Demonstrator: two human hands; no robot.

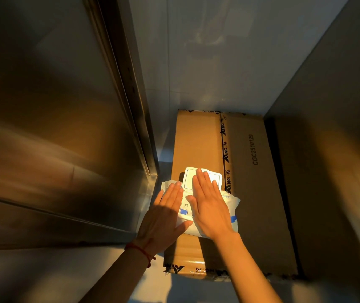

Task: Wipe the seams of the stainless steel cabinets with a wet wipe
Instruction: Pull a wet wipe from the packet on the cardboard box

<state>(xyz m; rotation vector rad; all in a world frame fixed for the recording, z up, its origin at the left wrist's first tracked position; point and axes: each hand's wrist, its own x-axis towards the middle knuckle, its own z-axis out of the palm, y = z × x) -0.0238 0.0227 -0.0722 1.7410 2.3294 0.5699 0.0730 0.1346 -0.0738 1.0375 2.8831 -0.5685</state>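
**Kid:** What are the hands doing?

**Me:** I see both lying flat, fingers straight and close together. The left hand (167, 212) presses on the left part of the wet wipe pack (200, 200). The right hand (210, 206) lies over the middle, fingertips on its white lid (203, 177). Neither hand curls around anything. A red string bracelet (140, 251) sits on the left wrist.

**Kid:** What does the pack look like?

**Me:** It is white and soft, with little blue marks. The lid is a hard white flap at the pack's 12 o'clock end.

**Kid:** Where is it?

**Me:** On a brown cardboard box (251, 193), toward the box's 9 o'clock side. The box lies flat, with black letters on it.

**Kid:** And around it?

**Me:** A shiny steel cabinet (54, 127) stands at 9 o'clock from the pack, its edge seam (131, 95) running up toward 11 o'clock. A gray wall (218, 51) is at 12 o'clock. The light is dim and orange.
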